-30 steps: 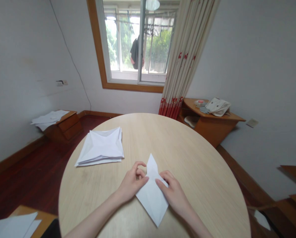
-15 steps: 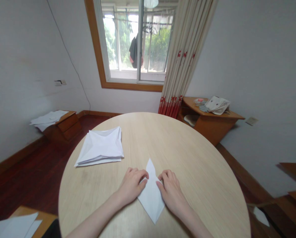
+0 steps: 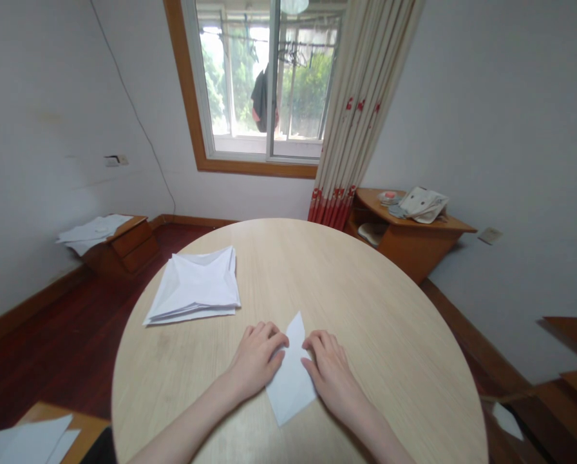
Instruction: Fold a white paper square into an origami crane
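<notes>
On the round table lies a white sheet of paper (image 3: 292,383), folded into a kite-like shape with a narrow tip at the far end. My left hand (image 3: 258,356) grips its left edge, fingers curled and thumb near the index finger. From the other side my right hand (image 3: 331,368) holds the right edge between bent fingers and thumb. Both hands partly cover the paper's sides. Farther off to the left, a stack of folded white papers (image 3: 196,280) rests on the table.
The pale round table (image 3: 366,290) fills the middle. Loose white sheets (image 3: 25,441) lie on a wooden surface at lower left. A low cabinet (image 3: 134,241) with papers stands at left. A corner shelf (image 3: 414,241) holding a cloth bag (image 3: 424,205) is at right.
The folded paper has turned a little: its far tip has swung right and its near tip left. My hands stay on its two sides, with only slight finger shifts.
</notes>
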{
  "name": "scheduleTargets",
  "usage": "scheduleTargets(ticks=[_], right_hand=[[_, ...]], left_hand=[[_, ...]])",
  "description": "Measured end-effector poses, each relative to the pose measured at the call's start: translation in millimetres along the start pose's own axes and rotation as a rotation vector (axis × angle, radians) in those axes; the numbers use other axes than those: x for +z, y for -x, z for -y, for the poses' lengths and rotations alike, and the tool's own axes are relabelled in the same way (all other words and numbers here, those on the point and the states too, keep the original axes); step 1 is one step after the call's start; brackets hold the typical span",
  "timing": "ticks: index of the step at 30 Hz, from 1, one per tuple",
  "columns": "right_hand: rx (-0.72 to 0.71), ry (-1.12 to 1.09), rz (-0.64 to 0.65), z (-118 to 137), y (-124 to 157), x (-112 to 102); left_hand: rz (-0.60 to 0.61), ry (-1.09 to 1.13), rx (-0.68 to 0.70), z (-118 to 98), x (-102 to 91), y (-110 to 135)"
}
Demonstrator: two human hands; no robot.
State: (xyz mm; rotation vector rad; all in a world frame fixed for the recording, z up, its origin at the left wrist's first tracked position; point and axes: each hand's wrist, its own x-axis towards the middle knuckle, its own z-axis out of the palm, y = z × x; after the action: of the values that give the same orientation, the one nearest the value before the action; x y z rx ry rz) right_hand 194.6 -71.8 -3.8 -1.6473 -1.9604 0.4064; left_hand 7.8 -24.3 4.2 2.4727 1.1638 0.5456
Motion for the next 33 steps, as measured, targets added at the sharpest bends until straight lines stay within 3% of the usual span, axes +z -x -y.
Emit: scheduleTargets(ticks=[5, 11, 22, 29, 33], right_hand=[[-0.088, 0.027, 0.031, 0, 0, -1], [-0.211, -0.140, 0.097, 0, 1, -4], [-0.124, -0.120, 0.268, 8, 6, -25], [-0.129, -0.135, 0.297, 11, 6, -25], [-0.072, -0.109, 0.403, 17, 4, -35]], left_hand=[[0.006, 0.022, 0.010, 0, -2.6, 0], [0.022, 0.254, 0.103, 8, -1.8, 1], [0.080, 0.142, 0.186, 9, -20.8, 1], [0.127, 0.196, 0.124, 7, -23.2, 5], [0.155, 0.141, 0.125, 3, -26.9, 2]])
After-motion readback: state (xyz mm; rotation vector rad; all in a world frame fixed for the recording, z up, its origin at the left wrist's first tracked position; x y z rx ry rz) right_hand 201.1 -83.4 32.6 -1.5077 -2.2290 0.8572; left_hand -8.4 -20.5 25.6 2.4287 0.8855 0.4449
